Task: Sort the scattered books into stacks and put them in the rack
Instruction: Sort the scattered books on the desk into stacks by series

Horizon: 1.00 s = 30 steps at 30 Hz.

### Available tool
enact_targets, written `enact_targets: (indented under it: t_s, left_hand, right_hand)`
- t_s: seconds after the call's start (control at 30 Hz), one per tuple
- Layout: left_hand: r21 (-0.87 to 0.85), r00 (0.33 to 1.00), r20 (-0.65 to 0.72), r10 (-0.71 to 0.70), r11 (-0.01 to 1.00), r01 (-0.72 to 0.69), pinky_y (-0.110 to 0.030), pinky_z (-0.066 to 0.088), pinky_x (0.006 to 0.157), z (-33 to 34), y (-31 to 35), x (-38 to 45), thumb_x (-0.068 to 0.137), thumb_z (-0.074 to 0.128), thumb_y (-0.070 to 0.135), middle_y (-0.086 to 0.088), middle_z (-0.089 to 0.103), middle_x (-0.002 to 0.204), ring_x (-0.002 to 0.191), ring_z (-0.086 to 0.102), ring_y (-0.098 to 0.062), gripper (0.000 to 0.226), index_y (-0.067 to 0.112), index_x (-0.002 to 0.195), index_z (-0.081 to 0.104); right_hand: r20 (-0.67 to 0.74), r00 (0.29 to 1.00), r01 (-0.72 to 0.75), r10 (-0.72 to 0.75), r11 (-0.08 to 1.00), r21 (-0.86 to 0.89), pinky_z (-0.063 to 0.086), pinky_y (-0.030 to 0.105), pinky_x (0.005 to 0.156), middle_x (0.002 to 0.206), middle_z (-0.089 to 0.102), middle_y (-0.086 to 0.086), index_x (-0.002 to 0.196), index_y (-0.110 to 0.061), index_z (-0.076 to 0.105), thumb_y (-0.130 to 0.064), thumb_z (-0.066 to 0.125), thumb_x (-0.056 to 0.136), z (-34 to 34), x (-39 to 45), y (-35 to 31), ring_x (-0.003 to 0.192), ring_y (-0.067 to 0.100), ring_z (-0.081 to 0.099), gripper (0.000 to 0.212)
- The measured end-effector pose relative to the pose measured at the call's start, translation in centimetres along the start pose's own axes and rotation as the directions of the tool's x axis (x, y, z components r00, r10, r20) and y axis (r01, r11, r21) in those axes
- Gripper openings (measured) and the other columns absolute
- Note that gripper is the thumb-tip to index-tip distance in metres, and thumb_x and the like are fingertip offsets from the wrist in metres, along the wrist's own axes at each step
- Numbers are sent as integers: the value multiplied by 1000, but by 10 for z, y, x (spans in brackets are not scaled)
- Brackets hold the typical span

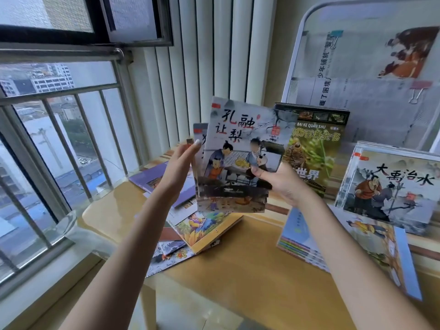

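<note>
I hold a small bundle of thin picture books (240, 148) upright above the wooden table (238, 270). The front cover shows ink-style figures and black characters. My right hand (278, 184) grips the bundle's lower right edge, thumb on the cover. My left hand (181, 163) touches the left edge with straight fingers. A second thin book (199, 134) peeks out behind on the left. A green encyclopedia (316, 148) stands behind. A stack of matching picture books (392, 189) leans at the right.
Loose books lie on the table: a purple one (154, 177), a yellow-covered one (204, 227) and a flat blue-edged stack (302, 241). A white mesh rack (371, 86) with clipped papers stands at the back right. A railed window (59, 139) fills the left.
</note>
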<state>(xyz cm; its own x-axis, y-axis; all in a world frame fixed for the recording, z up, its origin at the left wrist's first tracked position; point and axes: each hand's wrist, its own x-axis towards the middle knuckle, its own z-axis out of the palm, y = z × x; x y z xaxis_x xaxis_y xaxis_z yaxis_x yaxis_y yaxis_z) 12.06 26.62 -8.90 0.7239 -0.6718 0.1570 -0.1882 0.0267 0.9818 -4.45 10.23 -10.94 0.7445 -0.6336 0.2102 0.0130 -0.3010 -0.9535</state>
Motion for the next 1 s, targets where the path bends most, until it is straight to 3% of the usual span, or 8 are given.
enact_targets:
  t_s: [0.1,0.2,0.4,0.5,0.57,0.7,0.87,1.0]
  left_hand:
    - [-81,993,112,-40,995,50,-33,45,89,21,-15,-1,77,61,61,5,62,113,105,58,-10,57,21,118,53]
    - [-55,994,95,44,998,-39,-25,52,79,37,-32,-11,84,67,33,1,63,109,98,63,-11,47,20,123,46]
    - [-52,984,-24,177,983,-178,-48,58,66,57,-33,-21,82,59,-11,-14,60,112,83,64,-24,53,28,112,39]
    - [14,940,-90,329,944,-329,-50,58,67,77,-14,-14,83,56,-7,-7,57,116,94,64,-27,49,25,114,34]
    - [31,909,-61,413,911,-412,-51,57,75,102,0,-5,83,57,0,-6,56,121,100,63,-29,50,24,118,31]
    - [-1,895,51,444,896,-444,-49,52,85,184,21,0,80,46,-10,-11,54,117,100,59,-30,53,23,117,27]
    - [-63,853,264,449,891,-450,-35,46,85,286,24,-15,74,40,-18,-17,51,115,103,53,-29,51,16,111,29]
    - [186,911,229,342,904,-386,-25,32,83,325,-14,-29,82,54,-4,-17,40,130,115,41,-30,57,13,133,38]
  right_hand:
    - [56,990,-133,129,989,62,34,42,109,147,32,2,140,-12,37,-27,75,78,4,-5,13,130,19,40,75]
    - [-86,979,-173,185,976,129,30,45,112,148,34,3,145,-10,28,-50,80,64,9,-12,22,139,24,30,104]
    - [-245,958,-123,147,986,113,33,37,104,137,46,7,132,-9,42,-33,68,83,17,-19,28,133,26,38,60]
    - [-365,931,-21,23,1000,9,41,22,73,95,55,-9,91,-19,47,-30,67,85,-2,-17,7,94,15,53,24]
    - [-465,884,18,-48,997,-68,36,23,66,89,48,-10,97,-13,46,-30,66,86,-28,-17,-7,92,15,50,28]
    - [-699,696,-34,-162,966,-258,33,20,80,122,50,2,141,-5,30,-33,66,86,-95,-31,-13,115,16,47,72]
    - [-871,447,-188,-204,930,-315,37,30,99,140,46,11,139,-5,33,-26,69,84,-173,-69,12,129,25,43,69]
    - [-884,404,-321,-236,868,-379,33,22,85,133,45,15,132,-6,37,-20,70,84,-200,-89,46,124,29,43,60]
